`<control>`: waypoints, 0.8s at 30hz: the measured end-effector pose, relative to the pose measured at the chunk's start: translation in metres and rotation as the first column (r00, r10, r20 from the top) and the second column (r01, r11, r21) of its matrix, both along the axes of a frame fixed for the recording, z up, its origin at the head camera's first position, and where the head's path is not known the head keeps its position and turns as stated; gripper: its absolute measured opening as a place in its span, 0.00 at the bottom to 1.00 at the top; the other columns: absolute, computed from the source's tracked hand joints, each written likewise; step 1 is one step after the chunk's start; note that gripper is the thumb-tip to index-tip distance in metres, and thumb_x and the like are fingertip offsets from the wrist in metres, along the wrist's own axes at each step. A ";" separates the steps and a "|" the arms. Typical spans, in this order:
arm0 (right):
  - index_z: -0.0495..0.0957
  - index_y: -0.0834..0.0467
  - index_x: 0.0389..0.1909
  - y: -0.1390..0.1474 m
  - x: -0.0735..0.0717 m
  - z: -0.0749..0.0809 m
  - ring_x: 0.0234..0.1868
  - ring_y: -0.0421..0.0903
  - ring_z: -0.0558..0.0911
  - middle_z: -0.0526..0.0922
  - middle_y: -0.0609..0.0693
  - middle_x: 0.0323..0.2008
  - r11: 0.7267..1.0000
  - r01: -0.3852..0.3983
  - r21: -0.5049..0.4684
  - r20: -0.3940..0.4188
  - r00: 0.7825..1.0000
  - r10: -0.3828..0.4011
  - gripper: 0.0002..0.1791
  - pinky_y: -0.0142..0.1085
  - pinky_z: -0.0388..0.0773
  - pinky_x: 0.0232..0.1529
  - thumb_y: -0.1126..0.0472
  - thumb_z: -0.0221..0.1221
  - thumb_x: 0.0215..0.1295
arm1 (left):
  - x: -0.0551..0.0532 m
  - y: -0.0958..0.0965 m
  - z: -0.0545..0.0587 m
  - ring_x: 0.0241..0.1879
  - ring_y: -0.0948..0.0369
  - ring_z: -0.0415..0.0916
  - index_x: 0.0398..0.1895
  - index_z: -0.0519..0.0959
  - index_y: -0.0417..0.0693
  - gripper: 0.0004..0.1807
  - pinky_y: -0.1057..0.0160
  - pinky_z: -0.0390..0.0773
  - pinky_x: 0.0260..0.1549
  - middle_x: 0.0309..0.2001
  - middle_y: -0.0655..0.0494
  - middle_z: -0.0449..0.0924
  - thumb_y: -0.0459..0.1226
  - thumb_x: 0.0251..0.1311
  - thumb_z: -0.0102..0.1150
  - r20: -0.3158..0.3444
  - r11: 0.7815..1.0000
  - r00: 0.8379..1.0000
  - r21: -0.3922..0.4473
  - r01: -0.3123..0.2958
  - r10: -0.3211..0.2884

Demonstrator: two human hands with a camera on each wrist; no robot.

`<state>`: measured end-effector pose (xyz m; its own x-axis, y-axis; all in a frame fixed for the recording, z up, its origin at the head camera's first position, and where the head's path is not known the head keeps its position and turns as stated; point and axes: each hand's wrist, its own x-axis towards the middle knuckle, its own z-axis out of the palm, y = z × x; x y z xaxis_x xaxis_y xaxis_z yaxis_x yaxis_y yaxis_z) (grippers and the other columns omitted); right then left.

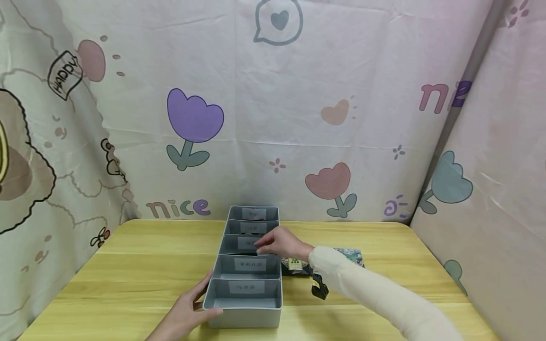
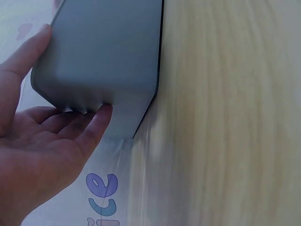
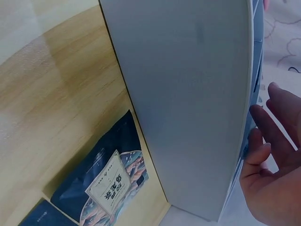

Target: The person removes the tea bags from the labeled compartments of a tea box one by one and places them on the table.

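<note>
A long grey divided storage box (image 1: 245,318) stands on the table, its compartments in a row running away from me, each with a white label. My left hand (image 1: 185,308) grips the near left corner, thumb on the front and fingers along the left side, as the left wrist view also shows. Over the middle compartment is my right hand (image 1: 283,244), fingers loosely bent with nothing visible between them. Something dark shows inside that compartment, partly covered by the hand. The two nearest compartments show bare floors; small bits of packets show in the two farthest.
A dark tea pouch (image 3: 99,174) with a pale label lies close along the box's right side. Beside it is another dark packet (image 3: 44,216). In the head view a colourful packet (image 1: 354,256) shows behind the right sleeve. A printed curtain (image 1: 256,118) hangs behind the table.
</note>
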<state>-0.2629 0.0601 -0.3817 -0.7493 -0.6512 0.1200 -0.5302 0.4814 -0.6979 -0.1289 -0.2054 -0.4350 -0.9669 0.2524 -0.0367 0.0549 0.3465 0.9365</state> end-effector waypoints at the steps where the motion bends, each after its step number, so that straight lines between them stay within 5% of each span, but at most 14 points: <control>1: 0.85 0.63 0.45 -0.001 0.000 -0.001 0.34 0.36 0.82 0.86 0.52 0.43 1.000 -0.001 0.005 -0.003 1.000 0.001 0.13 0.28 0.76 0.31 0.62 0.65 0.62 | 0.000 0.000 0.000 0.67 0.35 0.53 0.75 0.48 0.34 0.50 0.55 0.76 0.52 0.71 0.29 0.48 0.39 0.56 0.69 0.003 1.000 1.000 0.001 -0.003 0.003; 9: 0.85 0.64 0.46 -0.011 0.002 -0.004 0.40 0.38 0.83 0.86 0.53 0.43 0.999 -0.044 0.018 -0.008 0.999 0.044 0.13 0.28 0.78 0.38 0.64 0.66 0.60 | 0.001 0.001 0.001 0.66 0.33 0.54 0.74 0.48 0.34 0.49 0.49 0.72 0.55 0.71 0.28 0.48 0.39 0.57 0.68 0.004 1.000 1.000 0.004 -0.004 0.004; 24: 0.87 0.64 0.39 -0.018 0.007 -0.008 0.33 0.36 0.82 0.87 0.52 0.37 0.995 -0.036 0.090 -0.059 0.997 0.041 0.08 0.27 0.77 0.33 0.66 0.65 0.61 | 0.001 0.000 0.002 0.65 0.32 0.55 0.74 0.49 0.32 0.49 0.49 0.74 0.53 0.70 0.26 0.48 0.39 0.57 0.68 -0.018 1.000 1.000 -0.002 0.009 -0.009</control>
<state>-0.2559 0.0424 -0.3902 -0.7167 -0.6894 0.1050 -0.5896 0.5186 -0.6192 -0.1274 -0.2052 -0.4327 -0.9652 0.2609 -0.0198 0.0747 0.3474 0.9347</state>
